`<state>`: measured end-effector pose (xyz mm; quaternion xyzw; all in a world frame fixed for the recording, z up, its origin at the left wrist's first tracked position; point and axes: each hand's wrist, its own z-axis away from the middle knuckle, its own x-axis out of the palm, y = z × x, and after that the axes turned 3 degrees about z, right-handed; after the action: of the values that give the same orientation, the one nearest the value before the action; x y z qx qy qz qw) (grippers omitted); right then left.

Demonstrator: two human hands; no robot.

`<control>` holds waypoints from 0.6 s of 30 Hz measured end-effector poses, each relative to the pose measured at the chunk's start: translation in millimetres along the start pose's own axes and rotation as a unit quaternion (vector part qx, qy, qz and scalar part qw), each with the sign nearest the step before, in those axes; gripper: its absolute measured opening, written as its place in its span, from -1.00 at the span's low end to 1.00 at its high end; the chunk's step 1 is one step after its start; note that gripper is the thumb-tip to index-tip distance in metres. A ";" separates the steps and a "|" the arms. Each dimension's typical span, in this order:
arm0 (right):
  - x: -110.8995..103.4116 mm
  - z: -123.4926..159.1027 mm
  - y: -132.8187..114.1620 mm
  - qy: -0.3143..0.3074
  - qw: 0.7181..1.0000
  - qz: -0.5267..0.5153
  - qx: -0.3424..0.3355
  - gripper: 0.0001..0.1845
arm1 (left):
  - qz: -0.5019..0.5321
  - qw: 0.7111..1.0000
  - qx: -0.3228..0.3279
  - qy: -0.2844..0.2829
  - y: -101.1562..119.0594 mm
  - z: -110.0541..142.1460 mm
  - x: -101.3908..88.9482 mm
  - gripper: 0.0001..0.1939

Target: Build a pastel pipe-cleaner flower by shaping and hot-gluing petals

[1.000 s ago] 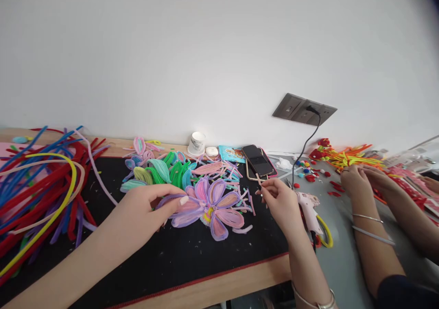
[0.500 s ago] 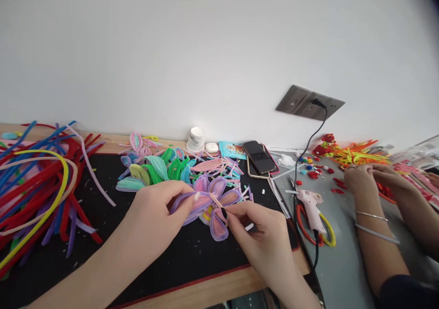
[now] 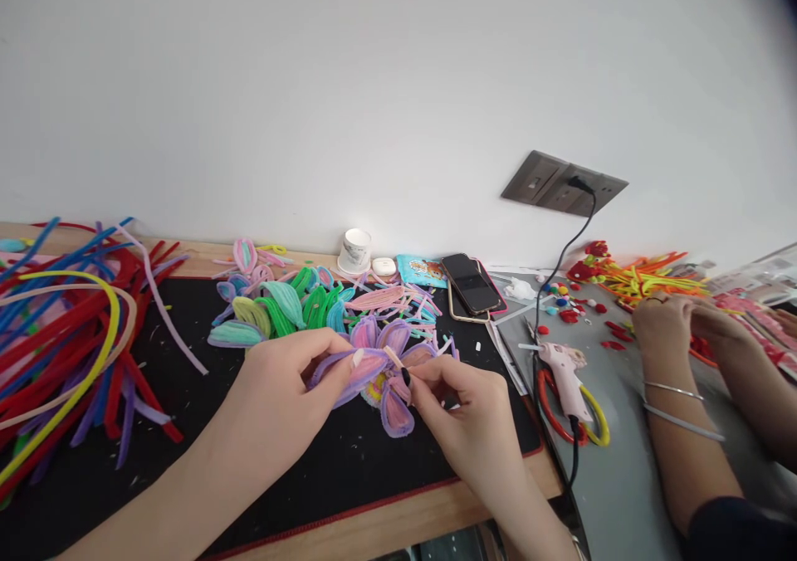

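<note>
From where I stand, the purple and pink flower (image 3: 398, 416) is over the black mat (image 3: 311, 482), near the middle of the desk (image 3: 404, 524), its petals fanned out around a yellow patch. The left hand (image 3: 286, 391) has its fingers closed on one petal, thumb above; that petal's long axis runs nearly side to side, the outer tip towards the left hand and the inner end at the middle. A lower petal points back at the person, while two others point away to the wall (image 3: 311, 104). The right hand (image 3: 470, 403) keeps its fingers narrow at the flower's middle, seemingly pinching the near end of a pale strip (image 3: 392, 355), though the fingertips half hide it. The strip slants away and to the left.

Just beyond the flower lie green leaves (image 3: 283, 308) and pastel cuttings (image 3: 423, 304), with a white cup (image 3: 357, 250) behind them by the wall. A phone (image 3: 473, 283) lies to the right, and further right a pink glue gun (image 3: 565, 382) has its nozzle pointing left. Left of the mat's middle spreads a heap of bright stems (image 3: 80, 345). Another person's hands (image 3: 666, 324) work at the far right.
</note>
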<state>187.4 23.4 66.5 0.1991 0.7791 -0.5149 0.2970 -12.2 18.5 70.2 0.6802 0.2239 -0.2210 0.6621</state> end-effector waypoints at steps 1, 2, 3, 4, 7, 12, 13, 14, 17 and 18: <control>0.1 -0.2 0.3 -0.002 1.000 -0.002 0.005 -0.81 | 0.004 1.000 -0.005 -0.003 1.0 -0.1 -0.5 -0.72; 0.1 -0.5 0.4 -0.004 1.000 -0.004 0.011 -0.81 | 0.008 1.000 -0.009 -0.007 1.8 0.0 -1.0 -0.72; -0.1 -0.8 0.3 -0.005 1.000 -0.004 0.017 -0.80 | 0.012 1.000 -0.011 -0.011 2.6 0.2 -1.5 -0.72; -0.4 -1.2 0.1 -0.005 1.000 -0.004 0.022 -0.80 | 0.015 1.000 -0.013 -0.013 3.2 0.4 -1.9 -0.72; -1.7 -2.4 -0.7 -0.001 1.000 -0.006 0.030 -0.79 | 0.021 1.000 -0.010 -0.015 4.1 1.0 -2.0 -0.73; -2.4 -3.1 -0.1 0.007 1.000 0.015 0.018 -0.79 | 0.022 1.000 -0.010 -0.011 4.8 0.0 -0.6 -0.72; -2.2 -3.2 0.5 0.008 1.000 0.021 0.015 -0.79 | 0.023 1.000 -0.011 -0.011 5.0 -0.4 -0.4 -0.71; -1.9 -3.5 1.5 0.008 1.000 0.026 0.013 -0.79 | 0.023 1.000 -0.010 -0.011 5.2 -0.7 -0.3 -0.71; 0.3 -6.2 7.4 0.020 0.998 0.052 0.002 -0.80 | 0.023 1.000 -0.011 -0.015 5.3 -1.2 0.2 -0.71; 1.2 -7.7 10.6 0.031 0.997 0.067 -0.003 -0.80 | 0.022 0.999 -0.014 -0.018 5.1 -1.4 0.4 -0.71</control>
<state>191.0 34.7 60.7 0.2655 0.7743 -0.4854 0.3072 -8.8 19.8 74.1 0.6716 0.1998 -0.2156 0.6801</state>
